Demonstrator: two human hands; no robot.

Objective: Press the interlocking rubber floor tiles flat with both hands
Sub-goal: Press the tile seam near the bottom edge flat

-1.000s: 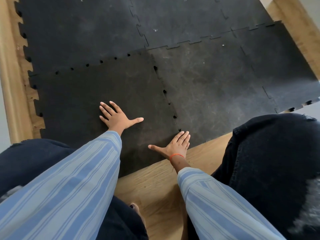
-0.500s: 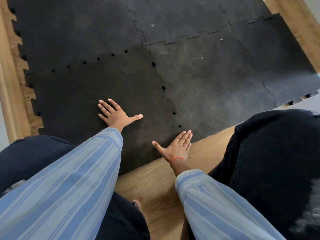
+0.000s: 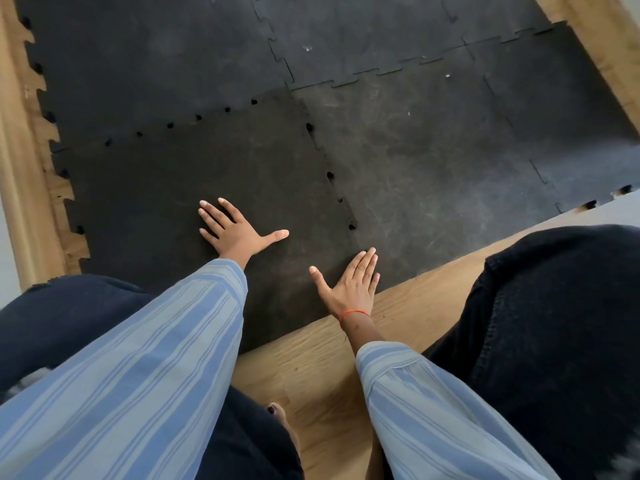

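While both hands (image 3: 239, 233) (image 3: 349, 285) lie flat, fingers spread, the black tiles (image 3: 415, 161) look scuffed; seams gap.

A wooden floor (image 3: 408, 306) is carrying black interlocking rubber tiles (image 3: 415, 150), which are covering it from nine o'clock round to three o'clock. Bare wood is showing at six o'clock and along both side edges.

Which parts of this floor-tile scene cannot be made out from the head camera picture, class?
- Near-left corner of the nearest rubber tile: covered by the left sleeve and knee.
- Far tiles: cut off by the top edge.
- Palm contact of the left hand and right hand: hidden beneath the hands.
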